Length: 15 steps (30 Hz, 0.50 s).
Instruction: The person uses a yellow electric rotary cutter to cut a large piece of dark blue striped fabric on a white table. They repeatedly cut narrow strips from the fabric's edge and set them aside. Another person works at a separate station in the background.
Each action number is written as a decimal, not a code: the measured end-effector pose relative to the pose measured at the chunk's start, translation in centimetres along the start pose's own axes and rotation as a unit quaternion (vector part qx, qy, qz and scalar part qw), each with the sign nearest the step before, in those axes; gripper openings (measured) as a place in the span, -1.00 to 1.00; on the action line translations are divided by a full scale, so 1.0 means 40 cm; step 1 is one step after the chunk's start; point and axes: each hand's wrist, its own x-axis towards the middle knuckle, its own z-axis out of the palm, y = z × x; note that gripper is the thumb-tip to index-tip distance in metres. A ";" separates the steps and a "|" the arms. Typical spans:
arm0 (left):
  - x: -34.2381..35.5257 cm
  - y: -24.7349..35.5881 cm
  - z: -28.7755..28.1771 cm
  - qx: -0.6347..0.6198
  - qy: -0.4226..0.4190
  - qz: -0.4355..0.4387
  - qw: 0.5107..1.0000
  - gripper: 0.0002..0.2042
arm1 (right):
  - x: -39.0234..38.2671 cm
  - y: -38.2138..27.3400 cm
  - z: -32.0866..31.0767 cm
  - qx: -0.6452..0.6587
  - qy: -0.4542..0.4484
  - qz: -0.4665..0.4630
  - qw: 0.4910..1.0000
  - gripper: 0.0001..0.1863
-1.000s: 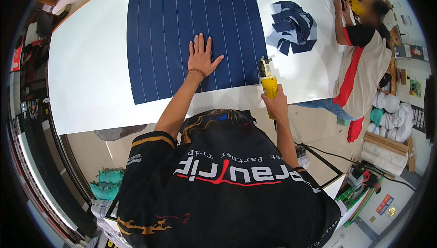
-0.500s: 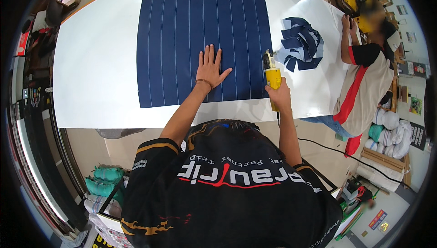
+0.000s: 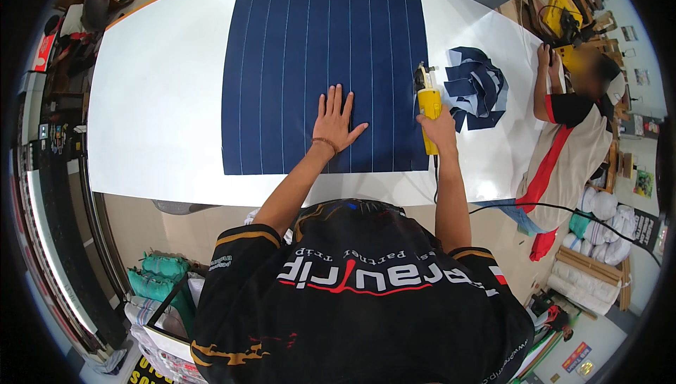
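A large dark navy cloth [image 3: 282,53], marked with several pale parallel lines, lies flat on the white table. My left hand [image 3: 336,122] rests palm down on its lower middle, fingers spread. At the cloth's right edge, my right hand [image 3: 439,129] is wrapped round the yellow body of an electric cloth cutter [image 3: 429,106]. The cutter's metal head points away from me along that edge; its blade is too small to make out clearly. Just right of it sits a loose heap of navy cloth scraps [image 3: 479,88].
The white table [image 3: 155,102] extends beyond the cloth on both sides. A black power cord [image 3: 549,205] runs off to the right from the cutter. Another person [image 3: 563,130] stands at the table's right end. Green and white bundles [image 3: 158,278] lie below left.
The cutter and my right hand have moved farther away along the cloth's right edge. My left hand stays at the same spot on the cloth. The whole view has shifted slightly.
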 end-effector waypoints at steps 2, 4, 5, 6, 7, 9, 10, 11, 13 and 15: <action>0.000 0.000 -0.003 -0.001 -0.001 0.000 1.000 -0.04 | 0.035 -0.009 -0.001 0.001 0.000 -0.013 1.000 -0.29; 0.000 0.001 -0.007 -0.001 -0.003 0.000 1.000 -0.04 | 0.070 -0.017 -0.001 0.013 -0.002 -0.027 1.000 -0.27; 0.001 0.002 -0.009 -0.005 -0.007 0.000 1.000 -0.04 | 0.088 -0.022 0.000 0.010 0.004 -0.027 1.000 -0.27; 0.002 0.002 -0.011 -0.008 -0.010 0.000 1.000 -0.04 | 0.107 -0.029 0.001 0.007 0.010 -0.026 1.000 -0.26; 0.003 0.002 -0.012 -0.011 -0.014 0.001 1.000 -0.04 | 0.126 -0.036 0.003 0.004 0.016 -0.025 1.000 -0.26; 0.001 0.000 -0.012 -0.012 -0.010 -0.001 1.000 -0.04 | 0.152 -0.067 -0.008 0.000 0.008 -0.019 1.000 -0.24; 0.000 0.000 -0.011 -0.012 -0.009 -0.002 1.000 -0.04 | 0.164 -0.083 -0.012 -0.002 0.004 -0.016 1.000 -0.24; 0.000 0.000 -0.013 -0.009 -0.013 -0.001 1.000 -0.04 | 0.179 -0.090 -0.012 0.003 0.002 -0.017 1.000 -0.22; 0.002 0.000 -0.015 -0.003 -0.021 0.001 1.000 -0.03 | 0.210 -0.104 -0.016 0.012 -0.003 -0.020 1.000 -0.19; 0.003 0.001 -0.017 -0.002 -0.031 -0.001 1.000 -0.03 | 0.240 -0.120 -0.016 0.010 0.002 -0.027 1.000 -0.19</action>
